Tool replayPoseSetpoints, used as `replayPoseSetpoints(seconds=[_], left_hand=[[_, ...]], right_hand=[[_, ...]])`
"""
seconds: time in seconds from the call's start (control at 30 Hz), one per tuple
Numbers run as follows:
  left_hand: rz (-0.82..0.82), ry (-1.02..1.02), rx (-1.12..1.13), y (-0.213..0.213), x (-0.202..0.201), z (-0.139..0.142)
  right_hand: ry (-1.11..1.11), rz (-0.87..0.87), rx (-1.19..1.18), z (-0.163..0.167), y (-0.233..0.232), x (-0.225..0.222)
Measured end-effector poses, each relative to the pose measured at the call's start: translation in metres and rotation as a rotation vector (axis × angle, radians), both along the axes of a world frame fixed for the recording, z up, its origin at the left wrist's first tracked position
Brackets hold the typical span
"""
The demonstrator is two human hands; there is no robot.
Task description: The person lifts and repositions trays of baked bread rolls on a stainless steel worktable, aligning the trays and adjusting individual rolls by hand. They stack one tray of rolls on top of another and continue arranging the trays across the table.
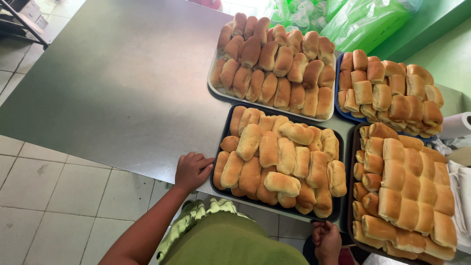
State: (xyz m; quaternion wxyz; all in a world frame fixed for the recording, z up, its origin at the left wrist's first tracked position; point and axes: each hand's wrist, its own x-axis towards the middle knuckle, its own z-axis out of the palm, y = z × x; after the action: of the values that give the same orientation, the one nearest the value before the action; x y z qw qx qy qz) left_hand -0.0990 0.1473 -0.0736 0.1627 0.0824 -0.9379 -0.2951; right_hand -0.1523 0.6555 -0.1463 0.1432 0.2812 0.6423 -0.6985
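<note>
Black tray (pixel 226 128) of bread rolls (pixel 279 162) sits right at the near edge of the steel table (pixel 122 88), straight in front of me, with its long side running away from me toward the far edge. My left hand (pixel 192 170) is parked on the table just beside the tray's near-left corner, fingers curled in loosely and the knuckles touching or almost touching the rim, so the tray lies directly to the right of those fingers. My right hand (pixel 326 240) is lower, below the tray's near-right corner and off the table edge; its fingers look bunched together, but I can't tell if they're pinching anything. So I've got 1 hand at each near corner, and the left is the closer one to the rim. 3 more trays of rolls sit around it: a white tray (pixel 212 89) behind, a blue tray (pixel 337 100) at the far right, and a brown tray (pixel 351 196) just beside on the right, nearly touching. Green plastic bags (pixel 358 19) are piled past the far end, and a paper roll (pixel 456 125) sits at the right.
</note>
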Motion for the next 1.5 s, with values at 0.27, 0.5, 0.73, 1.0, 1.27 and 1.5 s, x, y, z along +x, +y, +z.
replayPoseSetpoints(seconds=[0.27, 0.5, 0.73, 1.0, 1.27, 1.5], left_hand=[[0.004, 0.002, -0.007, 0.000, 0.000, 0.001], [-0.001, -0.006, -0.005, -0.006, -0.001, 0.004], [-0.004, 0.005, 0.001, -0.008, 0.001, 0.003], [-0.004, -0.014, -0.012, -0.009, -0.001, 0.004], [0.000, -0.003, -0.026, -0.010, 0.000, 0.003], [0.005, -0.023, -0.008, -0.009, 0.000, 0.004]], right_hand=[[0.014, 0.014, 0.002, -0.006, 0.003, 0.001], [-0.007, -0.015, 0.006, -0.016, 0.004, 0.004], [-0.002, -0.022, -0.020, -0.020, 0.000, 0.010], [0.020, -0.015, 0.021, -0.007, -0.011, 0.012], [-0.004, -0.021, 0.016, -0.008, -0.011, 0.011], [-0.001, -0.030, 0.004, -0.011, -0.008, 0.012]])
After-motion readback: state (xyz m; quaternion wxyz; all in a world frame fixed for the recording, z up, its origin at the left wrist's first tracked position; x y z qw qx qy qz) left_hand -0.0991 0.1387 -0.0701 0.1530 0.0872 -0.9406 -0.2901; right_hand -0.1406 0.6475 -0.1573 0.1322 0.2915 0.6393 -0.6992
